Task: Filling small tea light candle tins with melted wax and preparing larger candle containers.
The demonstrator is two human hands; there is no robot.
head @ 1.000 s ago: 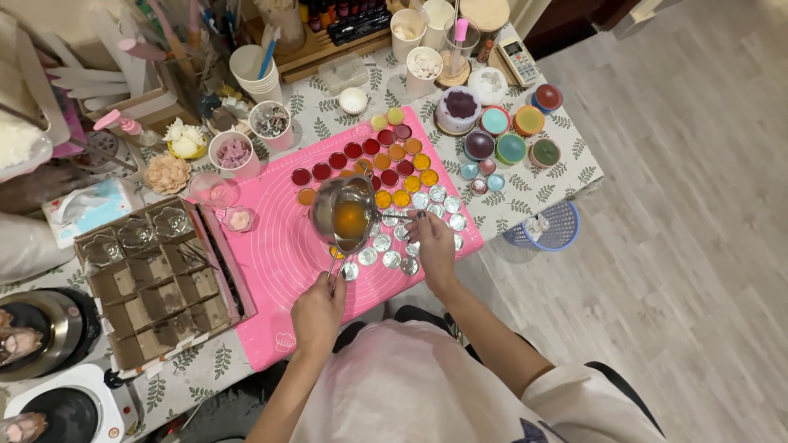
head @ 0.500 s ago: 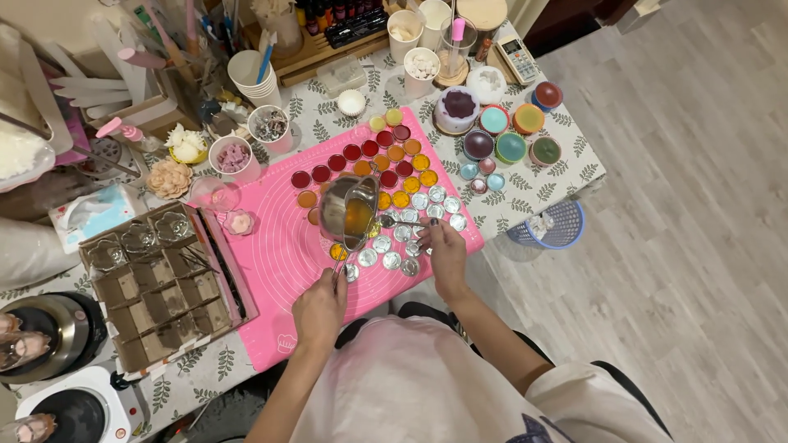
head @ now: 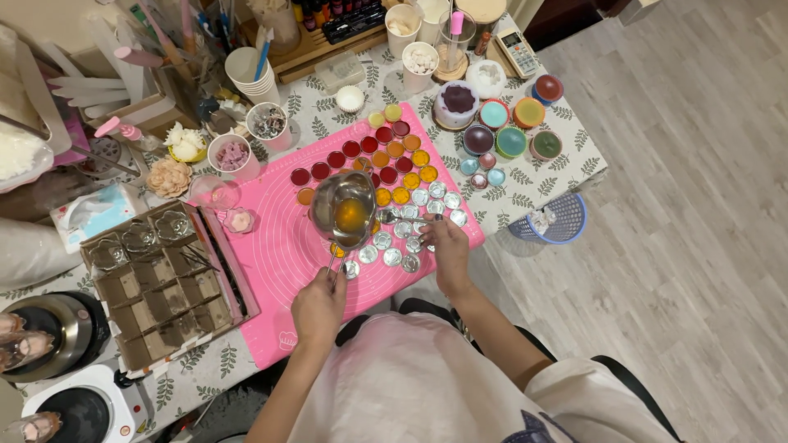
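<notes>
Right now your left hand [head: 318, 308] has a closed grip on the small steel pot [head: 345, 209], shiny, holding amber liquid, above the pink mat [head: 271, 246]; your right hand [head: 443, 250] pinches something small among the foil cups [head: 392, 256].

bare pink mat [head: 271, 279] near left, cups [head: 386, 156] crowd beyond

A bright pink mat [head: 271, 271] fills the frame's centre, over a white tablecloth [head: 566, 176] printed with green leaf sprigs. On the mat sit red, orange and yellow filled cups [head: 386, 156] (and bare silver ones [head: 392, 257]). The steel pitcher [head: 345, 209] holds amber liquid. A blue basket [head: 566, 220] sits at right.
</notes>
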